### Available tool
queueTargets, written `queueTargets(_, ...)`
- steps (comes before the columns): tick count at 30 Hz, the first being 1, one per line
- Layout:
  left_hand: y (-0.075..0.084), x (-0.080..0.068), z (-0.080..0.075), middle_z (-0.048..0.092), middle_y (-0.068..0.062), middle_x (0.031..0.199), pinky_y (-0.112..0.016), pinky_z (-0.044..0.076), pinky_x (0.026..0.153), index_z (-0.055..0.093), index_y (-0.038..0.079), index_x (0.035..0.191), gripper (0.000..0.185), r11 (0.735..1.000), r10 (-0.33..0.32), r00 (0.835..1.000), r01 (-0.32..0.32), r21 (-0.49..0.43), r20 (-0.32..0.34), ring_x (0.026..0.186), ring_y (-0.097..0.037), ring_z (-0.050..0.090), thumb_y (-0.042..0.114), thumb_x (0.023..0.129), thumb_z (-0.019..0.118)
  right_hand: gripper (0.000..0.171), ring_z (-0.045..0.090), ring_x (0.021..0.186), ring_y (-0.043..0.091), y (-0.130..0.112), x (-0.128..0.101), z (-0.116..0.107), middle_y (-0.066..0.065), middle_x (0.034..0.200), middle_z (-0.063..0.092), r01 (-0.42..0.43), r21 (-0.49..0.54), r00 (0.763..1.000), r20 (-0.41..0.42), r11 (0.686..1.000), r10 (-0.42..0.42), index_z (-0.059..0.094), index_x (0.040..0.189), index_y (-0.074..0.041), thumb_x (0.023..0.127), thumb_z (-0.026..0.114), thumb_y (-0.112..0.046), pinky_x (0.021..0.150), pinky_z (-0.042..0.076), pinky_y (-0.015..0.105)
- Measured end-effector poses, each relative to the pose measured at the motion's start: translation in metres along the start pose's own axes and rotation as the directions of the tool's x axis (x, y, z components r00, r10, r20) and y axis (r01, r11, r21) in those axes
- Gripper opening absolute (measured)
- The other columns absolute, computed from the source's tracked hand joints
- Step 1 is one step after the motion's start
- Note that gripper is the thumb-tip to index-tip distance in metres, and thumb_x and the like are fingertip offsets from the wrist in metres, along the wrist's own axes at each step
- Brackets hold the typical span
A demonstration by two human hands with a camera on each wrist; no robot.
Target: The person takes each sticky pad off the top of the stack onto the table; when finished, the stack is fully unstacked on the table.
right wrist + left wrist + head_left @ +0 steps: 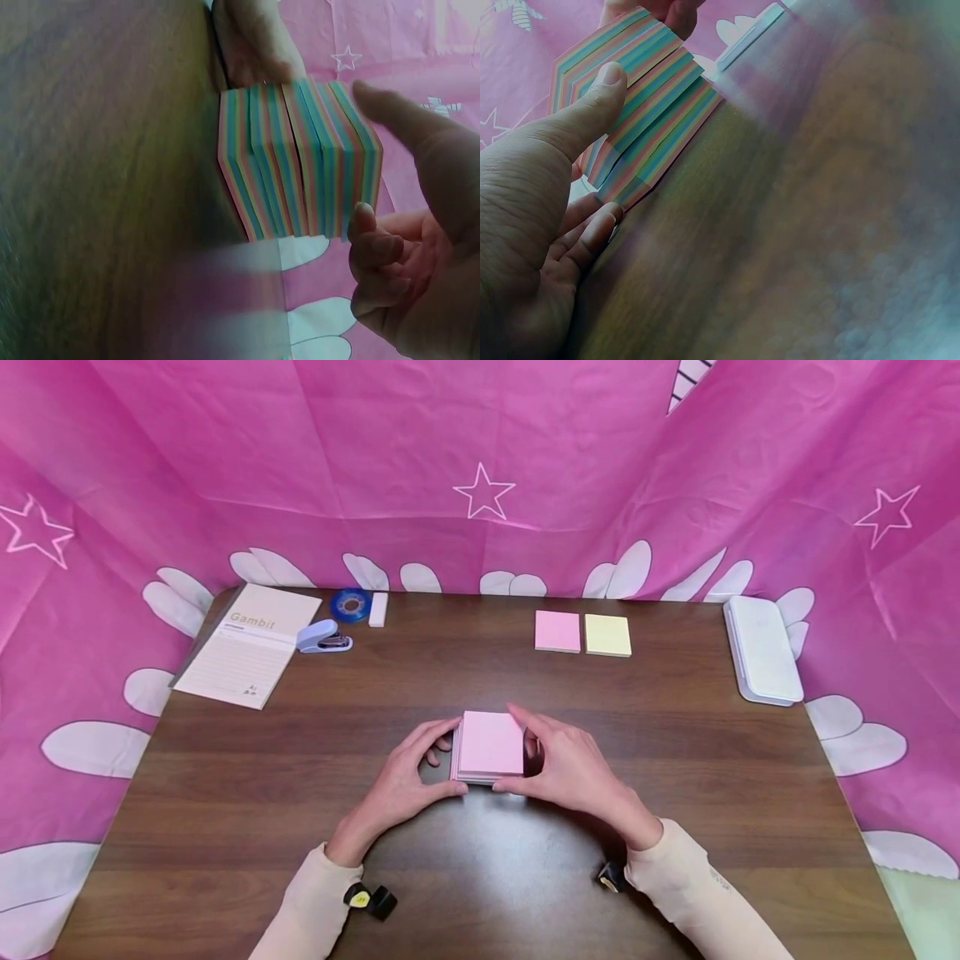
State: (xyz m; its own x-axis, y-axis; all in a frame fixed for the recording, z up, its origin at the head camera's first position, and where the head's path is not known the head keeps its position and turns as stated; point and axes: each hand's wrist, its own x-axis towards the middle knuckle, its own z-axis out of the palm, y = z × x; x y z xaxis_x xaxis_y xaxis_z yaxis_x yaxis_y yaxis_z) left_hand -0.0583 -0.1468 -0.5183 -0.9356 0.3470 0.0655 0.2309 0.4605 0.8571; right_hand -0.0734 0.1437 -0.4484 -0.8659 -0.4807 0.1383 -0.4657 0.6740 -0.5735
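A stack of sticky note pads (491, 743) stands near the middle of the wooden table, a pink sheet on top. In the right wrist view, the sides of the stack (289, 172) show colored stripes, and the pads sit slightly offset from each other. My left hand (411, 772) holds the stack's left side, thumb at the near corner and index finger at the far one. From the right, my right hand (576, 768) grips the opposite side, its thumb along the near edge. The left wrist view shows the left thumb (604, 94) against the striped sides.
Behind the stack lie a pink sticky pad (557, 632) and a yellow one (608, 635). At the back left are a notebook (251, 647), a stapler (322, 637), a blue tape roll (351, 605) and a white eraser (378, 609). A white case (763, 650) lies at the right edge.
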Motion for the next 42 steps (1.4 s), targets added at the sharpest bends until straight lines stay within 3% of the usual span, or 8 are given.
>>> queueTargets(6,0.000,0.001,0.000,0.058,0.002,0.147,-0.032,0.050,0.090,0.054,0.026,0.164,0.093,1.000,0.007,1.000,-0.007,0.008,-0.004,0.105,-0.018,0.059,0.030,0.084,0.101,0.096,0.054,0.080,0.014,-0.003,0.001,0.003,-0.002,0.093,0.061,-0.020,0.016,1.000,-0.016,1.000,0.020,0.063,0.154,-0.006,0.076,0.104,-0.042,0.071,0.045,0.033)
queueTargets(14,-0.001,0.001,0.001,0.059,0.002,0.147,-0.031,0.050,0.090,0.055,0.025,0.164,0.094,1.000,0.007,1.000,-0.007,-0.003,-0.005,0.107,-0.017,0.059,0.029,0.083,0.102,0.088,0.062,0.089,0.018,0.005,0.001,0.001,0.006,0.119,0.076,-0.008,0.118,0.997,-0.074,0.993,0.016,0.067,0.149,-0.009,0.074,0.105,-0.038,0.078,0.051,0.036)
queueTargets(20,0.001,0.001,0.001,0.059,0.003,0.147,-0.031,0.050,0.090,0.054,0.026,0.164,0.094,1.000,-0.006,1.000,0.006,0.004,-0.009,0.106,-0.017,0.059,0.031,0.083,0.102,0.088,0.056,0.082,0.015,0.020,0.001,-0.018,0.002,0.102,0.067,-0.009,0.160,0.991,-0.131,0.987,0.030,0.066,0.149,-0.011,0.073,0.106,-0.032,0.070,0.047,0.032)
queueTargets(25,0.002,0.001,0.001,0.059,0.003,0.146,-0.032,0.050,0.090,0.054,0.026,0.164,0.094,1.000,-0.014,1.000,0.014,0.008,-0.004,0.106,-0.018,0.058,0.032,0.083,0.102,0.088,0.055,0.081,0.017,0.048,-0.001,-0.036,0.004,0.095,0.061,-0.022,0.168,0.985,-0.168,0.985,0.051,0.065,0.151,-0.012,0.074,0.106,-0.023,0.066,0.045,0.030)
queueTargets(33,0.000,0.000,0.001,0.058,0.003,0.147,-0.032,0.050,0.091,0.054,0.027,0.165,0.095,1.000,-0.014,1.000,0.014,0.004,-0.007,0.107,-0.018,0.058,0.032,0.083,0.102,0.086,0.054,0.081,0.020,0.108,-0.005,-0.065,0.009,0.101,0.064,-0.074,0.146,0.965,-0.238,0.986,0.108,0.065,0.150,-0.007,0.073,0.105,-0.009,0.065,0.043,0.025)
queueTargets(42,0.000,0.001,0.001,0.059,0.003,0.146,-0.032,0.050,0.090,0.054,0.027,0.165,0.095,1.000,-0.017,1.000,0.017,0.008,-0.004,0.105,-0.018,0.058,0.031,0.083,0.102,0.076,0.053,0.081,0.018,0.179,-0.016,-0.091,0.010,0.097,0.063,-0.201,0.067,0.943,-0.258,0.977,0.211,0.065,0.147,-0.005,0.080,0.101,-0.012,0.069,0.040,0.019)
